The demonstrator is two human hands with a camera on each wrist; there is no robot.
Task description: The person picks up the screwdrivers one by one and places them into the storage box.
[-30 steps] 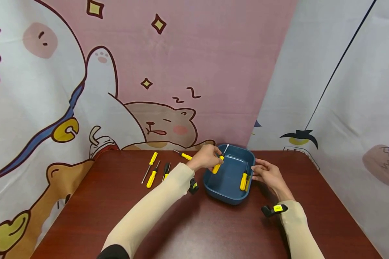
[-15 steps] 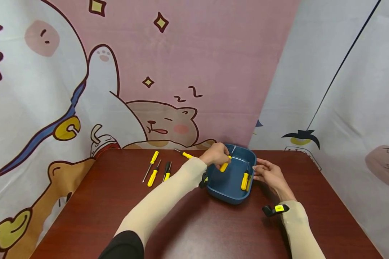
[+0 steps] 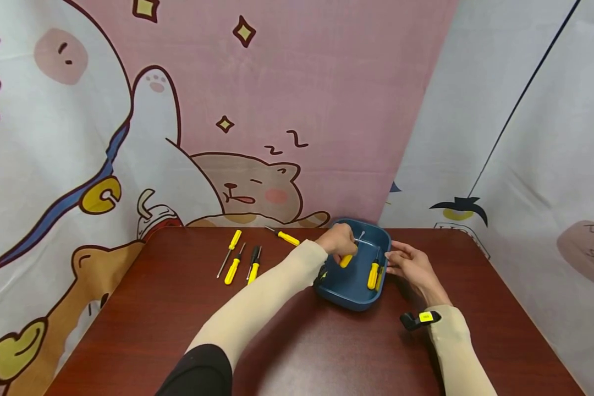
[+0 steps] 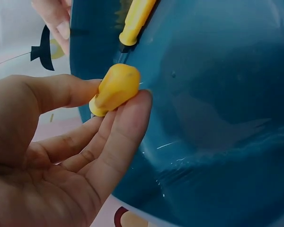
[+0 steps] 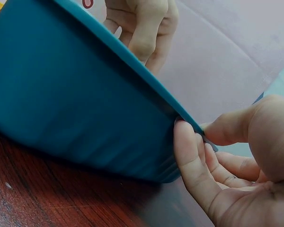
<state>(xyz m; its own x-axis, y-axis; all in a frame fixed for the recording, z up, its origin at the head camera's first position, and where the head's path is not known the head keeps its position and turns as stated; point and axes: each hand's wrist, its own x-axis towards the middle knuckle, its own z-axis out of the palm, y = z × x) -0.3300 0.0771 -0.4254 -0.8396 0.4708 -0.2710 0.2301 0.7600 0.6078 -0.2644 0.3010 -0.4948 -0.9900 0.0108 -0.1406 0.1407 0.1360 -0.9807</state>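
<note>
A screwdriver with a yellow handle (image 3: 346,260) is pinched between the thumb and fingers of my left hand (image 3: 337,240), over the inside of a blue box (image 3: 348,286). In the left wrist view the butt of its yellow handle (image 4: 119,85) faces the camera; the fingers partly hide the rest. My right hand (image 3: 412,270) grips the box's right rim, thumb on one side and fingers against the outer wall (image 5: 85,104) in the right wrist view. Inside the box, along its right side, lies another yellow-handled screwdriver (image 3: 373,276), with a further yellow handle (image 3: 379,279) beside it.
Several screwdrivers lie loose on the dark red table (image 3: 297,341), left of the box, among them one with a long shaft (image 3: 235,240), a short one (image 3: 232,271) and one near the back edge (image 3: 288,238). A patterned cloth (image 3: 351,110) hangs behind the table.
My left hand has moved right and lower into the box with the screwdriver, whose handle now sits nearer the box's middle. The right hand stays at the rim.
</note>
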